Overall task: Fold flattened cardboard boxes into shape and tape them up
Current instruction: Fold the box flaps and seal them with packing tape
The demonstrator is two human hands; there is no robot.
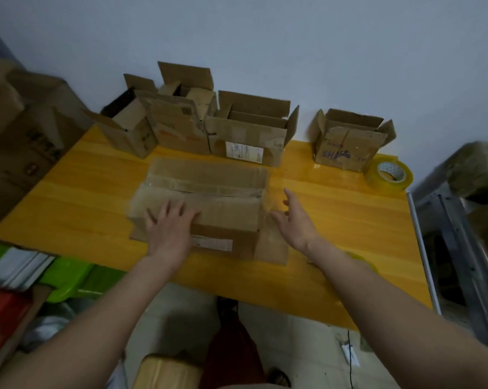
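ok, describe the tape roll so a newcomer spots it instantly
Start at the yellow table against the white wall. Follow its far right corner, just past the lone open box with blue writing. The tape roll sits there on its side: a translucent yellowish ring with a white core, the only round thing among brown boxes.

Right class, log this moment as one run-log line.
stage: closing box | left hand: flat on box top | right hand: open beside box | tape roll: untouched

Yellow wooden table point(69, 192): 1 closed brown cardboard box point(209, 192), 4 open-flapped cardboard boxes point(248, 136) along the wall, 1 clear tape roll point(390, 175).
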